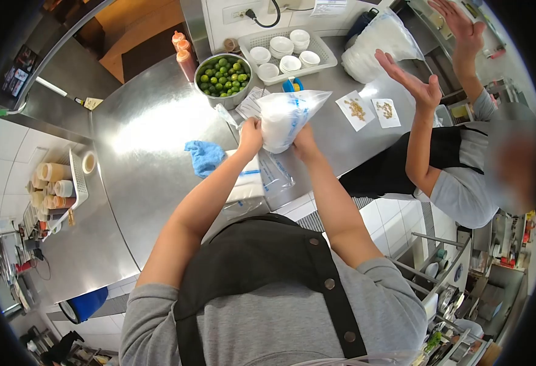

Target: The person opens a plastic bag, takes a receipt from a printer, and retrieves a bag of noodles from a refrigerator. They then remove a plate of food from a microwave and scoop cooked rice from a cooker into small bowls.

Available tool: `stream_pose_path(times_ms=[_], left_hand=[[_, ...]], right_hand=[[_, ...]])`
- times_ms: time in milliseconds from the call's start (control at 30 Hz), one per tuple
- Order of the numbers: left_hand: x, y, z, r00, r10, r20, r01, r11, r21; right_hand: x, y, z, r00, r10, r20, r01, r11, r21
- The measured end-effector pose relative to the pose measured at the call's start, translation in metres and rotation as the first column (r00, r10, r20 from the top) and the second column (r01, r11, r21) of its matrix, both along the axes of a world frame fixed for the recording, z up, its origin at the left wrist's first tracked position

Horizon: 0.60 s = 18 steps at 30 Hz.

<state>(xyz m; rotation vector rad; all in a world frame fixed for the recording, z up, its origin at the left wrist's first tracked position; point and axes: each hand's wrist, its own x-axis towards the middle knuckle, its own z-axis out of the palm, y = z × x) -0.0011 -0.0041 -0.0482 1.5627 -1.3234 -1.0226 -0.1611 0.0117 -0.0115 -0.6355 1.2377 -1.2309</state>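
A white, semi-clear plastic bag (283,122) with blue print stands upright in front of me, its top flaring to a point at the right. My left hand (251,137) is closed on its left edge. On the lower right side, my right hand (305,143) grips the same bag, its fingers partly hidden behind the plastic. What the bag contains cannot be made out. Just below lie a stack of flat white bags (243,182) and a clear printed wrapper (275,172). A crumpled blue cloth (204,158) rests to the left of them.
Behind the bag stand a metal bowl of green limes (244,94), orange squeeze bottles (185,61), a white basket (327,56) of small dishes and a blue tape dispenser (292,85). A co-worker (457,152) at the right raises both hands near a large filled bag (381,46) and two paper squares (355,110).
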Motion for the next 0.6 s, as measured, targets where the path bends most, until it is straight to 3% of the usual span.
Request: stream_pose_path(times_ms=[67, 167, 233, 333, 367, 433, 533, 600], left_hand=[[0.002, 0.016, 0.008, 0.998, 0.057, -0.012, -0.058, 0.984, -0.171], [0.0, 0.027, 0.015, 0.99, 0.136, 0.02, -0.125, 0.952, -0.281], [0.002, 0.03, 0.036, 0.994, 0.108, -0.036, -0.114, 0.939, -0.326], [-0.004, 0.036, 0.097, 0.856, -0.011, -0.516, -0.22, 0.896, -0.385], [-0.009, 0.036, 0.112, 0.852, -0.091, -0.515, -0.195, 0.858, -0.474], [-0.021, 0.033, 0.131, 0.835, -0.251, -0.49, -0.153, 0.749, -0.645], [-0.027, 0.039, 0.113, 0.809, -0.243, -0.535, 0.029, 0.926, -0.377], [-0.013, 0.037, 0.092, 0.882, -0.257, -0.395, 0.087, 0.912, -0.4]], right_hand=[[0.003, 0.002, 0.002, 0.998, -0.043, -0.039, 0.042, 0.998, -0.039], [-0.014, -0.01, -0.066, 0.903, -0.164, -0.398, 0.034, 0.949, -0.314], [-0.024, -0.001, -0.039, 0.937, -0.169, -0.305, 0.039, 0.92, -0.39], [-0.006, 0.02, 0.037, 0.964, -0.226, -0.141, 0.097, 0.791, -0.604], [0.004, 0.024, 0.049, 0.965, -0.25, -0.078, 0.13, 0.718, -0.684], [0.02, 0.026, 0.044, 0.962, -0.217, -0.168, 0.028, 0.688, -0.725], [0.032, 0.039, 0.045, 0.953, -0.189, -0.235, -0.012, 0.755, -0.656], [0.036, 0.044, 0.042, 0.949, -0.169, -0.268, -0.037, 0.78, -0.625]])
